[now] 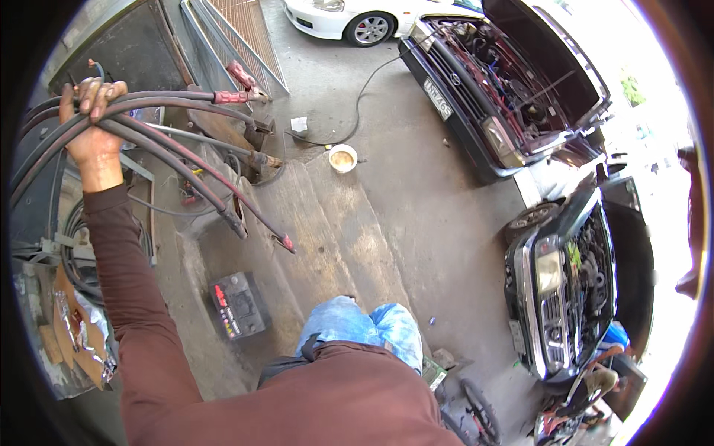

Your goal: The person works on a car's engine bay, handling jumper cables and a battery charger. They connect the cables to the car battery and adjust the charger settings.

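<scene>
My left hand [93, 145], raised at the far left, is closed around a bundle of thick jumper cables [167, 149]. Black and red cables pass through the fist. Their ends hang toward the middle, and some carry red-handled clamps [236, 97]. One red-tipped end [287, 243] dangles lowest. Below the cables, a black car battery [239, 305] with a red mark on top stands on the concrete. My right hand does not show.
A white bucket [343, 158] with brownish contents stands ahead. Two dark vehicles with raised hoods [513, 82] [569, 279] are on the right, and a white car [357, 18] is at the back. A person in blue [616, 338] bends by the nearer vehicle. Coiled cable [74, 245] hangs at left.
</scene>
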Motion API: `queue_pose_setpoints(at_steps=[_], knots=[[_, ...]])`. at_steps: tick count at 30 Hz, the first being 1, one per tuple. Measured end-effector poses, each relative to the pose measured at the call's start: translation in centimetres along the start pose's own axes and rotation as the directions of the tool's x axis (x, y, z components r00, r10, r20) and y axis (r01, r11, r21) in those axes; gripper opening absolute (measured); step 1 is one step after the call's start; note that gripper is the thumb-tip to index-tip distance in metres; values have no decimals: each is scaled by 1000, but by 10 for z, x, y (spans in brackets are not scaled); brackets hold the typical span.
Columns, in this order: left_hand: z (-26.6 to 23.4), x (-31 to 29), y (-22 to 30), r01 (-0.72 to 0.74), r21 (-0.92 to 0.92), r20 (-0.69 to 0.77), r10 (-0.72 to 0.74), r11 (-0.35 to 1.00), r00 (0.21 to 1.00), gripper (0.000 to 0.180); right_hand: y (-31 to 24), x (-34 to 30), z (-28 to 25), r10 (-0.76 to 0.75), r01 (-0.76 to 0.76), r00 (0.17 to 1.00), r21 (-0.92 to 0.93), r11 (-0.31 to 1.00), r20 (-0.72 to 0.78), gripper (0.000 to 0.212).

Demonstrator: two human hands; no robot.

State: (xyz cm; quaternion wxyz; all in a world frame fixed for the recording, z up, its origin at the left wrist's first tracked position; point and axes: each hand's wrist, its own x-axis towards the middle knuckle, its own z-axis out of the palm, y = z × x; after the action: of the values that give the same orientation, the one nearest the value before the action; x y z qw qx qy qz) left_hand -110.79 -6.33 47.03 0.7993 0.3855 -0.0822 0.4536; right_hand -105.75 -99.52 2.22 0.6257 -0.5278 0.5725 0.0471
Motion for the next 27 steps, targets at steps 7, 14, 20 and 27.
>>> queue_pose_setpoints(at_steps=[7, 14, 20, 27], knots=[[-57, 91, -159, 0, 78, -60, 4, 997, 998, 40, -71, 70, 150, -23, 24, 1000, -53, 998, 18, 29], [-135, 163, -234, -127, 172, -23, 133, 977, 991, 35, -82, 172, 377, 32, -22, 994, -103, 994, 102, 27], [-191, 254, -335, -135, 208, -123, 163, 969, 979, 37, -100, 230, 551, 53, -32, 989, -149, 988, 140, 25], [-275, 331, -408, -123, 209, -67, 139, 970, 988, 30, -140, 261, 765, 29, 32, 973, -252, 967, 231, 23]])
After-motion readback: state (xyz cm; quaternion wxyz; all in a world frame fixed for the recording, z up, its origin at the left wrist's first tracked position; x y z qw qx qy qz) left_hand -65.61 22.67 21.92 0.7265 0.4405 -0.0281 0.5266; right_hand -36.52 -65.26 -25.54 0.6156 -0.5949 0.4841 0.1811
